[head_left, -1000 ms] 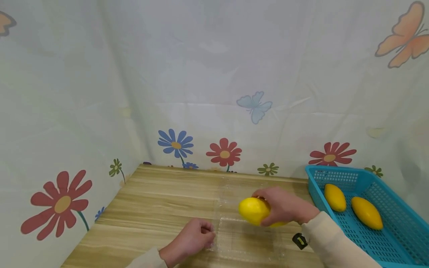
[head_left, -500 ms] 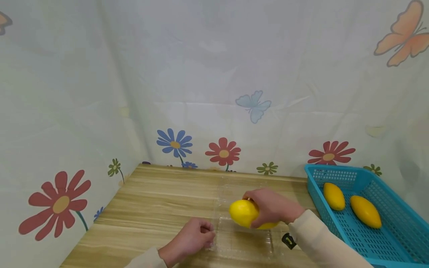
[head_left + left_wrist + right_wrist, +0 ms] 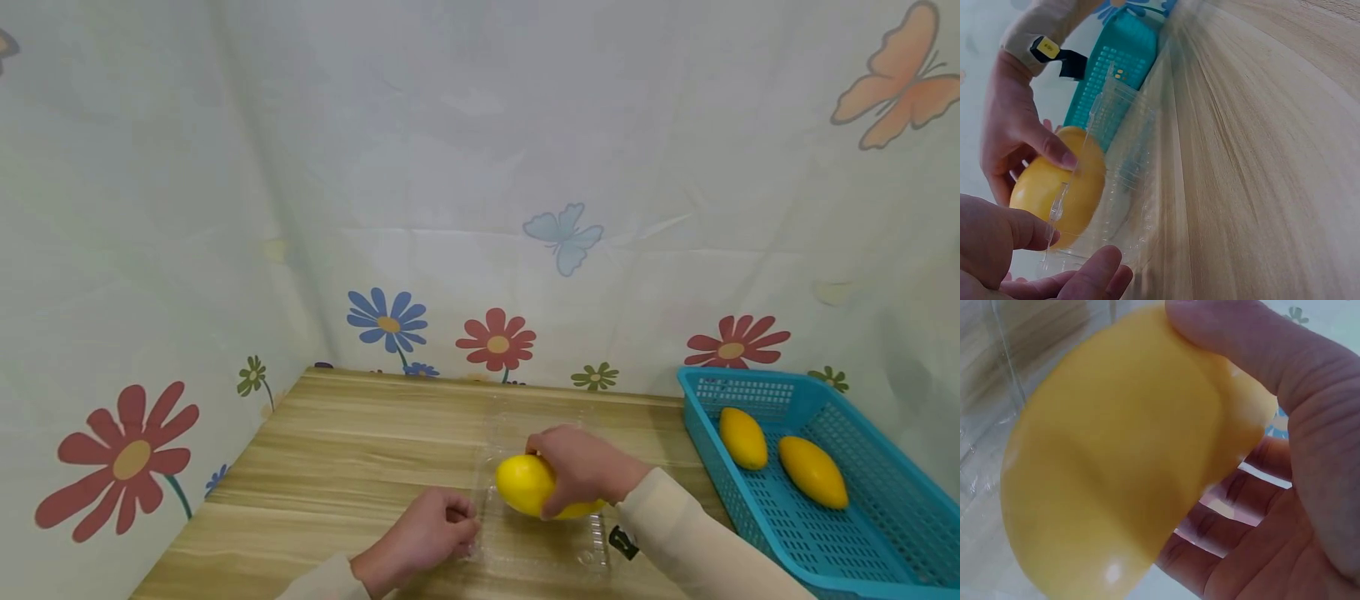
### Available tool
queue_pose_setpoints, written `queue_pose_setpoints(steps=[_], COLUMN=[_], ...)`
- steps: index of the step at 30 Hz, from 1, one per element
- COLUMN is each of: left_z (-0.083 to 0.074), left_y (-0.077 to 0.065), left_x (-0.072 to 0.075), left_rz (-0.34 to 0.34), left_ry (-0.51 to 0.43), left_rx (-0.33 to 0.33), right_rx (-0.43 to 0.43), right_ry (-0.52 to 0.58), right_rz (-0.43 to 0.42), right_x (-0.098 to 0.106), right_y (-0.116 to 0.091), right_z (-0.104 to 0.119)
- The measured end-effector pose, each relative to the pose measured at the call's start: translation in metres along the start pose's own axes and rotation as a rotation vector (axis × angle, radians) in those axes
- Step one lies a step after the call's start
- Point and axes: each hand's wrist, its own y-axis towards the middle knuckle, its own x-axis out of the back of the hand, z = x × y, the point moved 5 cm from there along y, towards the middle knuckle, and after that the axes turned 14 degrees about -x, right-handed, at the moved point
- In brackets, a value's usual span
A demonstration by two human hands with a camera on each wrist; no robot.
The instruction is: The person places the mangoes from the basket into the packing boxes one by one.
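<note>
My right hand (image 3: 581, 467) grips a yellow mango (image 3: 521, 485) from above, thumb on the near side and fingers round the far side. The mango lies lengthwise over a clear plastic clamshell container (image 3: 525, 546), inside its outline in the head view. With thumb and fingers, my left hand (image 3: 423, 533) pinches the container's left edge. In the left wrist view the mango (image 3: 1063, 190) shows partly through the container's clear wall (image 3: 1129, 134), close to my left thumb (image 3: 1032, 231). The right wrist view is mostly filled by the mango (image 3: 1110, 456), my thumb along its top.
A blue perforated basket (image 3: 806, 537) stands on the right of the wooden table (image 3: 360, 450). Inside it lie two more mangoes, one on the left (image 3: 743, 438) and one on the right (image 3: 813, 472). A flower-printed curtain (image 3: 450, 167) hangs behind and along the left.
My right hand has carried the mango left and slightly down, further over the container. The left hand has stayed at the container's edge.
</note>
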Motion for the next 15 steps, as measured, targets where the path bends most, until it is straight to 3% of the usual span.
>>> queue_pose_setpoints(steps=[15], left_z=[-0.003], left_y=[-0.001], left_x=[0.0], left_rz=[0.011], left_ry=[0.002], left_rx=[-0.011], right_rx=[-0.067], right_ry=[-0.099], right_rz=[0.024], right_x=[-0.016], right_y=[0.008], right_z=[0.007])
